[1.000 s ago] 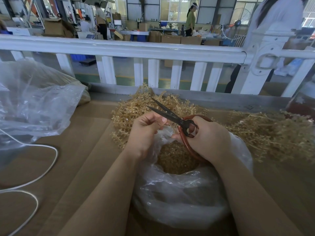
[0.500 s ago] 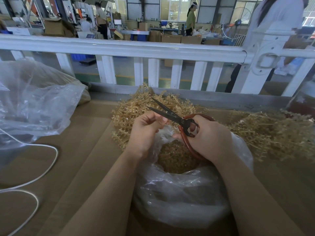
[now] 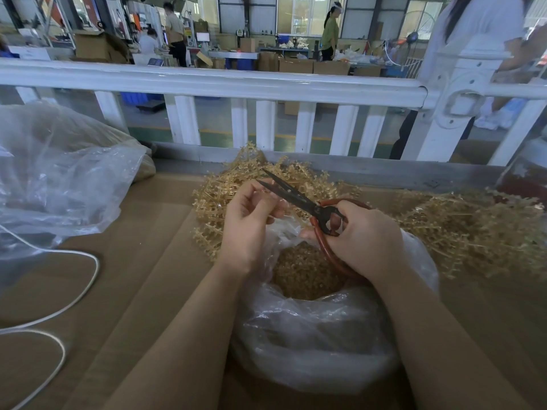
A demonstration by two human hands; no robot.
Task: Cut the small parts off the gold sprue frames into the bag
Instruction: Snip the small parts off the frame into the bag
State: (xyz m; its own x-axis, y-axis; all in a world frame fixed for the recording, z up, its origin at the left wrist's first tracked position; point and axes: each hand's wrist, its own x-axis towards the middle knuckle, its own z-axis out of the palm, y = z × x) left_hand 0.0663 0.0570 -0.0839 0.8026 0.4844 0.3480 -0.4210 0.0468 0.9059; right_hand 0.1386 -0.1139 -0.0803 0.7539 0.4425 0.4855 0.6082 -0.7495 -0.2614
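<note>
A clear plastic bag stands open in front of me, with a heap of small gold parts inside. Above its mouth my right hand grips black scissors by their red-brown loop handles, blades slightly apart and pointing up-left. My left hand pinches a thin pale sprue piece right at the blades; the piece is mostly hidden by my fingers. Gold sprue frames lie piled behind my hands and in a second heap to the right.
Brown cardboard covers the table. A large crumpled clear bag sits at the left, with a white cable looping beside it. A white railing runs along the far edge. Beyond it people stand among boxes.
My left hand has shifted slightly at the scissor blades; the scissors and right hand stay almost where they were over the bag.
</note>
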